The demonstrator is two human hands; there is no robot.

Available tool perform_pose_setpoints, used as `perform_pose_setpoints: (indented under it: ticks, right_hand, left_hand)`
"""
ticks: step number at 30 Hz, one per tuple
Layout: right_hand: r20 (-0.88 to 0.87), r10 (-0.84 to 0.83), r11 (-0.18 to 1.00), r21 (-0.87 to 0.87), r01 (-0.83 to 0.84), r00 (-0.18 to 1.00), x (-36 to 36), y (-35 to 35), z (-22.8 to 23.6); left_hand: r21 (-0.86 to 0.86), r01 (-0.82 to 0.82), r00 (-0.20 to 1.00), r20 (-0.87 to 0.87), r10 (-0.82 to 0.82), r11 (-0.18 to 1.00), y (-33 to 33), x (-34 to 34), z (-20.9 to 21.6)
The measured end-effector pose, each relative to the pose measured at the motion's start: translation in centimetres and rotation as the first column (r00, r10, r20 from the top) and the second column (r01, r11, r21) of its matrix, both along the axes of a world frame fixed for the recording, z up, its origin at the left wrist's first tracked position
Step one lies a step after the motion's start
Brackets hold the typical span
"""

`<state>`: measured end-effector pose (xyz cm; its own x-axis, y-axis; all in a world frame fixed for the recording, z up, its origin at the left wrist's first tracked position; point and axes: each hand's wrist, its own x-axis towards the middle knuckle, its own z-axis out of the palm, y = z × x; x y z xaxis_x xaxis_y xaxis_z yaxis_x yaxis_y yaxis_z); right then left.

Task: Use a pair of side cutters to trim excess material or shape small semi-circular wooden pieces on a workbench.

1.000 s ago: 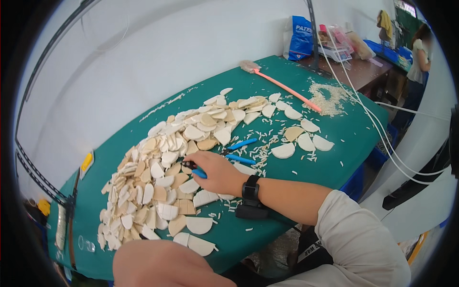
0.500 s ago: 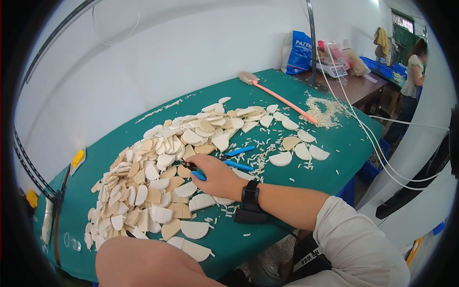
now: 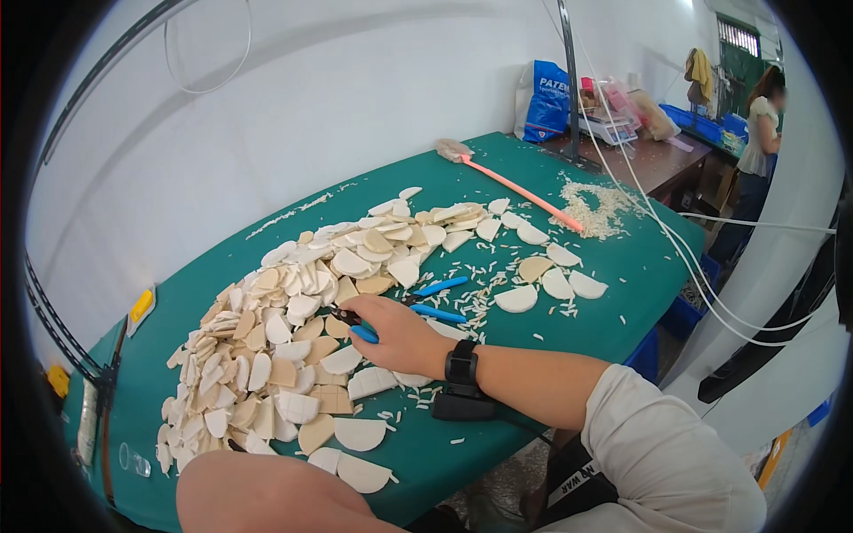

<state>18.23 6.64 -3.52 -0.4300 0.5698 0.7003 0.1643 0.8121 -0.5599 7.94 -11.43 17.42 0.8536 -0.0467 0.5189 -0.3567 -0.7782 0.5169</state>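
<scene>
The right grip is wrapped around blue-handled pliers, apparently being worked at the half-disc pieces heaped to its left. Second pliers lie just beyond it. Left grip hidden, state unknown. Next move calls for careful tip placement.

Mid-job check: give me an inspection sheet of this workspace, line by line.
Surface: green tabletop, with pale shreds scattered and heaped.
Job's things: pile of mostly half-round white and tan pieces; blue-handled tool in use; second tool lying nearby.
Clutter: pink-handled brush.
Hands: right hand grips the blue-handled tool; left hand not visible.
Cables: white cables at right.
Surroundings: person and blue-and-white bag, upper right.
</scene>
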Motion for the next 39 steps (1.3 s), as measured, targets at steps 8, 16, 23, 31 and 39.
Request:
perform_pose_setpoints:
  ticks: [8,16,23,31,39]
  right_hand:
    - [0.005,0.014,1.0,-0.012,-0.014,1.0,0.1,-0.1,0.1]
    - [-0.007,0.016,1.0,-0.011,-0.016,1.0,0.0,0.1,-0.1]
    - [0.005,0.019,1.0,-0.024,-0.018,1.0,0.1,-0.1,0.0]
    - [0.043,0.007,1.0,-0.008,-0.006,0.999,0.0,-0.1,0.0]
    - [0.077,-0.013,1.0,-0.007,0.013,0.997,0.1,-0.2,0.1]
  left_hand:
    - [0.002,-0.046,0.998,0.039,0.046,0.999,0.0,0.1,-0.3]
    - [0.096,-0.144,0.989,0.034,0.142,0.985,-0.3,0.0,0.2]
    - [0.093,-0.19,0.981,0.051,0.186,0.977,-0.6,0.0,0.0]
    - [0.021,-0.059,0.998,0.011,0.059,0.998,0.1,0.0,-0.3]
    - [-0.04,0.039,0.999,0.022,-0.038,0.998,0.6,0.3,-0.8]
